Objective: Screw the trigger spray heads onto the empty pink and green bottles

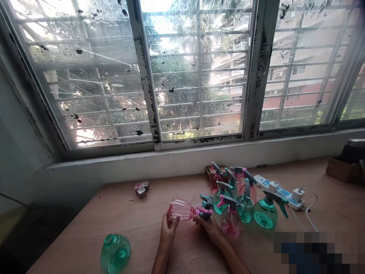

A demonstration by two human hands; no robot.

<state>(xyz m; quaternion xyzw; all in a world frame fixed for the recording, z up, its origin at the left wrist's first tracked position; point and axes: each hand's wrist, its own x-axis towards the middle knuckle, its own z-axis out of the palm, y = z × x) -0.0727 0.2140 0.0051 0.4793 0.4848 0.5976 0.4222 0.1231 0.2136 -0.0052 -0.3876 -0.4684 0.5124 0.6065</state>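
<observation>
A clear pink spray bottle (182, 210) lies sideways in the air just above the table, its neck pointing right. My left hand (169, 227) is closed around its base. At the other end, my right hand (209, 225) grips the pink and grey spray head (203, 212), which sits at the bottle's neck; whether it is screwed tight I cannot tell. Just beyond my right hand lies a loose teal and grey spray head (207, 201). A green bottle without a spray head (115, 253) is on the table to the left.
Several pink and green spray bottles (245, 207) with heads stand together at the right. Behind them is a white power strip (281, 191) with chargers and cables. Small square blocks (142, 189) lie at the back left. A cardboard box (342, 168) is far right, below the windows.
</observation>
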